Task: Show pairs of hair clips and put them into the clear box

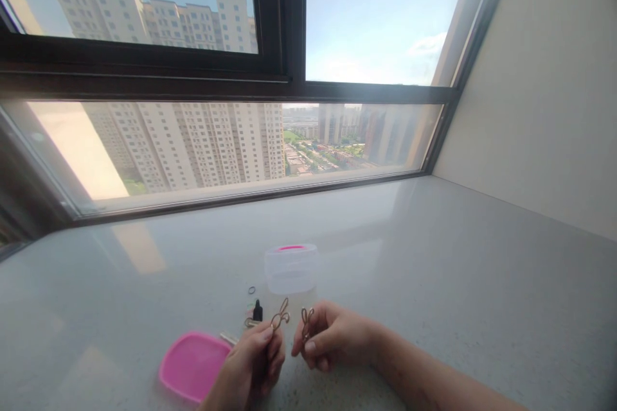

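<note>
Pinched between the fingertips of my left hand (pixel 258 350) is a bronze-coloured bent-wire piece (pixel 280 316) with rounded loops, its upper part sticking up. My right hand (pixel 337 337), just to the right, is closed on a second wire piece (pixel 307 320) of similar colour, with two narrow loops on top. The two pieces are apart, with a small gap between them. Fingers cover the lower part of each. Close beyond my left hand lie a small black object (pixel 258 310) and a thin dark ring (pixel 251 290).
A clear plastic container (pixel 291 273) with a pink mark inside its far rim stands beyond my hands. A pink lid-like tray (pixel 190 366) lies left of my left hand, partly behind the forearm. A silvery strip (pixel 228 338) shows beside it. The pale sill (pixel 434 270) meets a window.
</note>
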Demonstrator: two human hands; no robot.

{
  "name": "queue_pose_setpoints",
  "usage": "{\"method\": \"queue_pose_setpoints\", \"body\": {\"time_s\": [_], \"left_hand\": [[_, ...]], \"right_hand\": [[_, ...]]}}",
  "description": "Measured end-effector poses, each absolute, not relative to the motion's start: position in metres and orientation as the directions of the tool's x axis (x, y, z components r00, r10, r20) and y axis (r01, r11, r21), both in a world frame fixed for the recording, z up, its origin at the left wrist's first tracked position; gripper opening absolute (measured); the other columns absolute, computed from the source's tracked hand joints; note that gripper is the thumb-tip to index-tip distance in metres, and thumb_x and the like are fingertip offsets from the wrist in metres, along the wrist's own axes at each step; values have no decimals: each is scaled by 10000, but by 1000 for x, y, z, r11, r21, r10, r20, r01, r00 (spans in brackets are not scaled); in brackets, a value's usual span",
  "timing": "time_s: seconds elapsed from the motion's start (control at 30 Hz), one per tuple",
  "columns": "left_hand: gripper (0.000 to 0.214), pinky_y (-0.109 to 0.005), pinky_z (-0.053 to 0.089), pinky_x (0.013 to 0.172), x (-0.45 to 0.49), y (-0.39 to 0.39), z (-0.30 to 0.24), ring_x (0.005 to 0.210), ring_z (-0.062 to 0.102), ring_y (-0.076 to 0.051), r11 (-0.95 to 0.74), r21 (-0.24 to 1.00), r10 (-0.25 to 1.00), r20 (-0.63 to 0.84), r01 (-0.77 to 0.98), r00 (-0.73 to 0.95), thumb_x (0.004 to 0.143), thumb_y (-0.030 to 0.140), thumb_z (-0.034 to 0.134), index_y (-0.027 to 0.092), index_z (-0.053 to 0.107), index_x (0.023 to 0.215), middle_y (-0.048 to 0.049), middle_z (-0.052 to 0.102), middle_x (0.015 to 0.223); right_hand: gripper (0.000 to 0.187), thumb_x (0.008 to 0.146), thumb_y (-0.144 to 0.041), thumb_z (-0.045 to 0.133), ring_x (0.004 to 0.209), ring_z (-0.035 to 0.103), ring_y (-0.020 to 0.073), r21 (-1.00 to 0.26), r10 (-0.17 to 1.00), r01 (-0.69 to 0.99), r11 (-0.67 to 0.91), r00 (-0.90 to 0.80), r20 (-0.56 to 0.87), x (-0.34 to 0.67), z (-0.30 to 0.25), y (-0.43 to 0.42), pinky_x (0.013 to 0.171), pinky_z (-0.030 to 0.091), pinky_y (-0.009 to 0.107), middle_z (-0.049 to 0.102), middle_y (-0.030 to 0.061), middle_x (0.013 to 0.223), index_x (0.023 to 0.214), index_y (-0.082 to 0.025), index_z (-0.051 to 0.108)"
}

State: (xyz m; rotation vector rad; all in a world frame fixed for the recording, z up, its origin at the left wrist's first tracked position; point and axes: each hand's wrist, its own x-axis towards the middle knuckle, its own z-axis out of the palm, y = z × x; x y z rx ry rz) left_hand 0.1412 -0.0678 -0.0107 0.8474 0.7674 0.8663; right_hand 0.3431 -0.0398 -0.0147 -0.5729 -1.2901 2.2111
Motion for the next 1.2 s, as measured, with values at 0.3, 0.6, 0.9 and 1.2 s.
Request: {"method": "queue_pose_setpoints", "body": {"time_s": [0.3,0.6,0.9,1.2], "left_hand": [[344,-203,202,408,146,-72,-15,404,315,-58,369,866,895,-234,-336,380,677,464,740,148,611,634,48,428,493],[335,-268,394,581,152,-80,6,601,503,-186,126,990,916,-89,-70,391,713,507,684,177,677,657,-31,597,626],[336,-268,366,581,148,-79,11,607,500,-199,5,994,895,-54,113,443,779,502,614,192,698,682,-25,583,601],[434,-212,226,428,142,-74,-15,440,331,-84,222,970,931,-182,-96,316,770,580,610,180,526,623,64,428,501]], "right_hand": [[299,692,-293,797,478,574,66,-903,627,-193,-383,-772,-102,343,-20,-40,458,421,160,680,40,664,878,-63,757],[295,640,-282,832,446,521,63,-912,629,-211,-351,-775,-62,343,-25,-36,429,377,172,644,12,612,814,-64,736],[308,695,-348,794,452,535,69,-908,625,-226,-354,-779,-50,340,-27,-37,436,371,172,635,11,606,785,-71,696],[388,733,-450,742,424,505,59,-950,691,-129,-285,-714,-110,335,-14,-43,422,347,180,622,10,595,809,-72,701]]}}
